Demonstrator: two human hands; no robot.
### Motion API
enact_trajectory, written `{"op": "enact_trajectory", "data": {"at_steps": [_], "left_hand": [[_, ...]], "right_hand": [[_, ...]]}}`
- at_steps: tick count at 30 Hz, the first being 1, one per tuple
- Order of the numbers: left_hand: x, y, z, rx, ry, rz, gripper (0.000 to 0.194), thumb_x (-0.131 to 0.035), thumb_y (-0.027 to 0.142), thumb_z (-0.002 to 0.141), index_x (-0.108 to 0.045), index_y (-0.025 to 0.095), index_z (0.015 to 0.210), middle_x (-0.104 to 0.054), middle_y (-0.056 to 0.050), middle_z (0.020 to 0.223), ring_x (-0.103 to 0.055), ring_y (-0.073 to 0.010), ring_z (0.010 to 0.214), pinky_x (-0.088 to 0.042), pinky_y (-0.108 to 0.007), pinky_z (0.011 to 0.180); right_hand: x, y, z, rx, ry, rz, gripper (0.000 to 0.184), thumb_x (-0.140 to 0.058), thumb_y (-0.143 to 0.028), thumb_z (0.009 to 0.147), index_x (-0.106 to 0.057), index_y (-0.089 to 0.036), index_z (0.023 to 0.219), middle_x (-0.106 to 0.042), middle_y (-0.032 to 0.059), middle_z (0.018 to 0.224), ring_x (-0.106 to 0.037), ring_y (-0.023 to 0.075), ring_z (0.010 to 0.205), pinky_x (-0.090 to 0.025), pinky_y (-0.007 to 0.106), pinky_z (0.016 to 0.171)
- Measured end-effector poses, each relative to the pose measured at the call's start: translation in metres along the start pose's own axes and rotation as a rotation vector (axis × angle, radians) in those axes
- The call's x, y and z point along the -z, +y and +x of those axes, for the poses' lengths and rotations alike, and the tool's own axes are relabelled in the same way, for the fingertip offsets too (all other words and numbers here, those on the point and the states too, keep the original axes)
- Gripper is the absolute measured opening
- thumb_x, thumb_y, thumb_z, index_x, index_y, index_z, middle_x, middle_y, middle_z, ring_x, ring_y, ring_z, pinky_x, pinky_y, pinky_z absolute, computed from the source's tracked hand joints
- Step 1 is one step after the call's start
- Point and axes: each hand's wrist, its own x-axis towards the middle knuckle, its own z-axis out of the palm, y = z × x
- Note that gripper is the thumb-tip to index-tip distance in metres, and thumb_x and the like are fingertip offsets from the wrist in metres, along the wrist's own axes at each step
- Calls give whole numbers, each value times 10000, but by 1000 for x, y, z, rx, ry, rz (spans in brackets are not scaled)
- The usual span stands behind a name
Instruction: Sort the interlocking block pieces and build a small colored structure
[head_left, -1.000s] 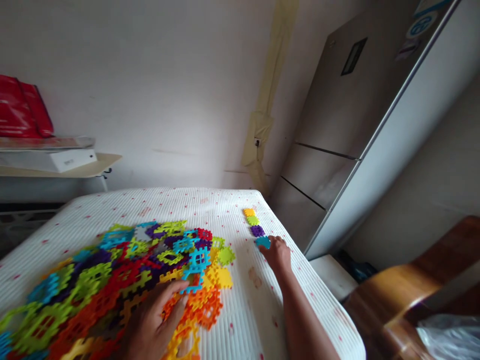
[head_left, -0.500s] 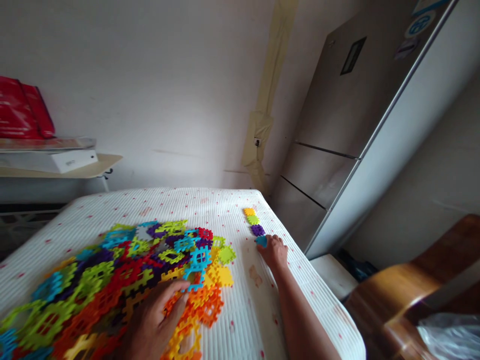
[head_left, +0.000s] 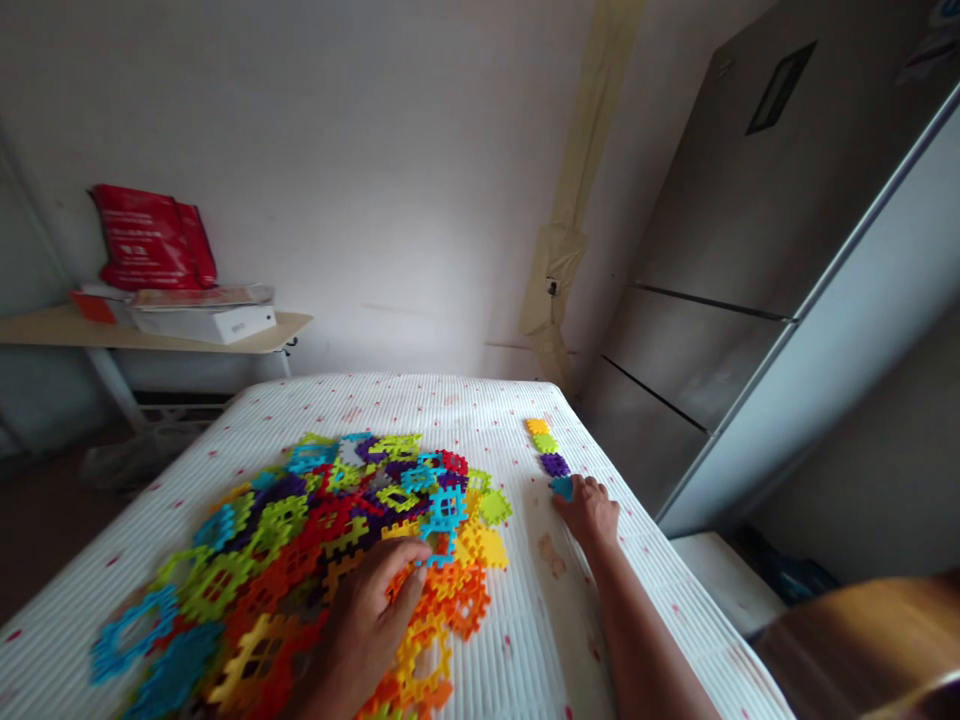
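At the table's right side, my right hand (head_left: pixel 592 512) has its fingers curled over a blue toothed plastic building tile (head_left: pixel 561 487), partly hidden beneath them. This tile lies at the near end of a row with a purple tile (head_left: pixel 555 465), a green tile (head_left: pixel 545 443) and a yellow tile (head_left: pixel 537 426). My left hand (head_left: pixel 379 615) rests over the near part of a heap of colourful building pieces (head_left: pixel 281 525). Its thumb and forefinger close at the edge of a blue window-shaped piece (head_left: pixel 448 509) on the heap's right side.
A white ribbed cloth with red spots covers the table (head_left: pixel 517 620). A grey fridge (head_left: pixel 697 280) stands beyond the right edge, with a wooden chair back (head_left: pixel 862 640) nearer. At left, a side table (head_left: pixel 45 328) bears a red bag (head_left: pixel 150 240) and a white box (head_left: pixel 210 322).
The view has turned left, so everything sits further right in the picture. My right hand stays at the blue tile, covering slightly more of it than at first. My left hand keeps its place at the heap.
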Motion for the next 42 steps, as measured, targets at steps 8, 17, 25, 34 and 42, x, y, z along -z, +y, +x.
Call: {"op": "enact_trajectory", "data": {"at_steps": [8, 17, 25, 34, 42], "left_hand": [[30, 29, 4, 111, -22, -173, 297, -506, 452, 781, -685, 241, 888, -715, -50, 959, -657, -219, 931, -518, -319, 851], [121, 4, 78, 163, 45, 370, 392, -409, 447, 750, -680, 222, 922, -731, -15, 965, -654, -215, 917, -476, -251, 823], [127, -57, 151, 380, -121, 708, 220, -555, 407, 730, -681, 228, 718, -727, -33, 798, -651, -250, 905, -466, -285, 758], [75, -67, 184, 511, -188, 880, 355, -563, 379, 857, -557, 169, 1143, -579, -83, 1172, -566, -228, 1048, -459, -466, 898], [78, -51, 179, 419, -143, 835, 326, -555, 389, 860, -581, 172, 1102, -610, -71, 1122, -583, -214, 1018, -454, -454, 900]], "right_hand": [[6, 1, -1, 120, 264, 48, 337, -472, -396, 878, -637, -159, 1050, -631, 119, 1012, -552, 247, 970, -354, 336, 772], [-3, 5, 3, 280, 394, 139, 291, -428, -301, 888, -682, -166, 933, -660, 88, 910, -576, 210, 855, -318, 312, 759], [-15, 0, 4, 377, 476, 180, 259, -444, -259, 862, -683, -163, 883, -671, 78, 845, -583, 199, 790, -331, 294, 705], [-22, 2, 7, 443, 529, 219, 212, -462, -204, 849, -670, -172, 822, -660, 66, 796, -578, 194, 755, -350, 288, 679], [-25, 3, 9, 454, 523, 243, 194, -471, -206, 849, -654, -181, 793, -649, 51, 752, -573, 183, 719, -342, 282, 662]]}}
